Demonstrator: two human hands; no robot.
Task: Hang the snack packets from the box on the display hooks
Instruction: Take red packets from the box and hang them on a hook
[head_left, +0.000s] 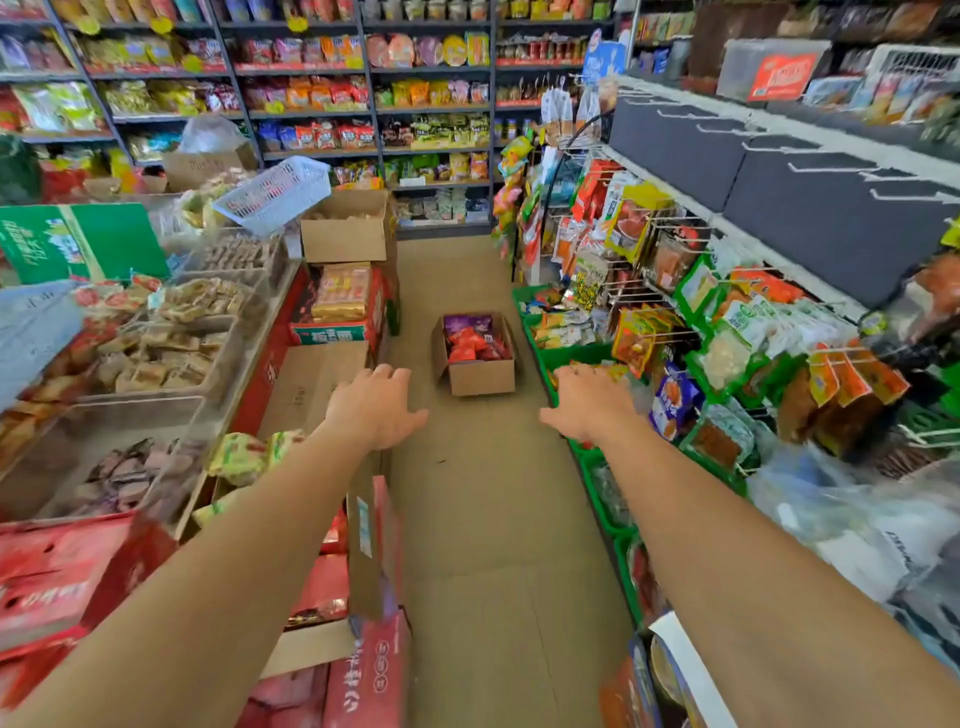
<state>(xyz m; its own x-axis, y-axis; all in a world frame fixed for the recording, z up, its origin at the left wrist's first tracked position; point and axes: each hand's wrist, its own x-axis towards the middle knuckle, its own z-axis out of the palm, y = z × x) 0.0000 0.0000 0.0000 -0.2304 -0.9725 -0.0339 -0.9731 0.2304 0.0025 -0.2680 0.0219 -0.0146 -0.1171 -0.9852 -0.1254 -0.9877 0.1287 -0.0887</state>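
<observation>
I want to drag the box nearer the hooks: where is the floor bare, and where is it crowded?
Bare floor runs between the red cartons and the green crates, before and beyond the box. The lower hooks are packed; the upper hooks hang empty.

Both bare arms stretched forward, left hand (376, 408) and right hand (589, 402) palm-down, fingers loosely spread, holding nothing

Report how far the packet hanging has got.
Done: unclear; lower display hooks carry packets, origin unknown. In hand: nothing; left hand and right hand are open, stretched toward the box. Left: red and purple snack packets fill the box; upper hooks stand bare.
</observation>
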